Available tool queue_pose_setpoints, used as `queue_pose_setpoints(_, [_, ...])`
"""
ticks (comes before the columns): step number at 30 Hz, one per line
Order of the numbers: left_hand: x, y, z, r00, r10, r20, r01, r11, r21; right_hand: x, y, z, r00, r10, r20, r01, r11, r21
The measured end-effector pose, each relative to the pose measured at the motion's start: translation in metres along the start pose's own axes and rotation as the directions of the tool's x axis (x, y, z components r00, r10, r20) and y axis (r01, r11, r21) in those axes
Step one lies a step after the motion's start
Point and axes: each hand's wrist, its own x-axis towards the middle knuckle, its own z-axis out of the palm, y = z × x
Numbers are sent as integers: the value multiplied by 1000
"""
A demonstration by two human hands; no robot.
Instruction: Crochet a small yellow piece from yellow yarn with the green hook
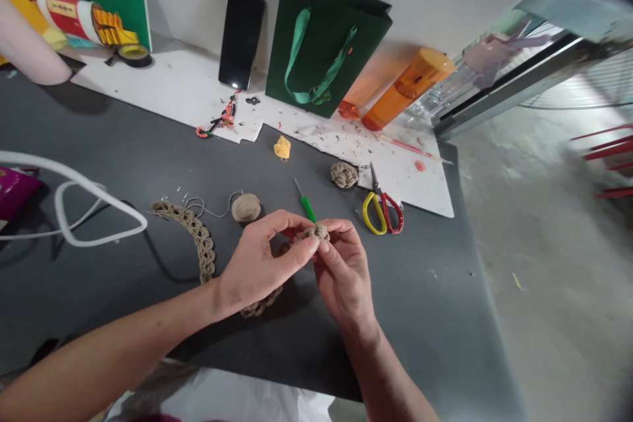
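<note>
Both my left hand (270, 254) and my right hand (346, 270) pinch the rolled end of a beige crochet strip (319, 231) between thumbs and fingers. The rest of the strip passes under my left hand and wrist and curves out on the left as a scalloped band (202, 237). Just beyond my fingertips lies a crochet hook (307, 206) with a green handle, its lower end partly hidden by the fingers. A small ball of beige yarn (246, 208) sits near my left hand, its thread running toward the band. Farther off rests a finished-looking crocheted rosette (343, 175).
Scissors (383, 208) with yellow and red handles lie right of the rosette. A yellow scrap (282, 147) is on the grey table (420, 277). Along the wall stand a phone (241, 38), a green paper bag (326, 39) and an orange bottle (408, 89). A white cable (74, 178) loops at left.
</note>
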Motion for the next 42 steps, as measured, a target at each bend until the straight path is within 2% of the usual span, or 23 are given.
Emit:
queue_pose_setpoints(6, [2,-2,-1,999,-19,-33,19,1000,9,-2,0,3,996,-86,27,87,996,-36])
queue_pose_setpoints(13, [3,-2,-1,998,28,-60,-28,1000,-2,1,-3,-2,997,-75,4,75,989,-131])
queue_pose_setpoints(18, [2,-1,-4,988,128,-81,-125,991,40,3,-5,-4,999,-28,23,30,994,-102])
queue_pose_setpoints(21, [1,0,-5,981,181,-75,-176,982,68,3,-5,-4,999,-44,17,46,992,-119])
queue_pose_setpoints(30, [2,4,-5,1000,-13,-16,12,999,-41,4,0,-3,984,-177,-35,167,966,-198])
queue_pose_setpoints(35, [5,6,-8,990,-114,88,122,988,-98,2,3,-4,963,-266,-34,247,930,-271])
queue_pose_setpoints(38, [5,5,-8,985,-136,103,148,981,-122,0,4,-5,931,-366,6,340,859,-382])
queue_pose_setpoints(42, [6,2,-7,987,-138,82,147,983,-112,-2,3,-5,873,-479,90,443,703,-556])
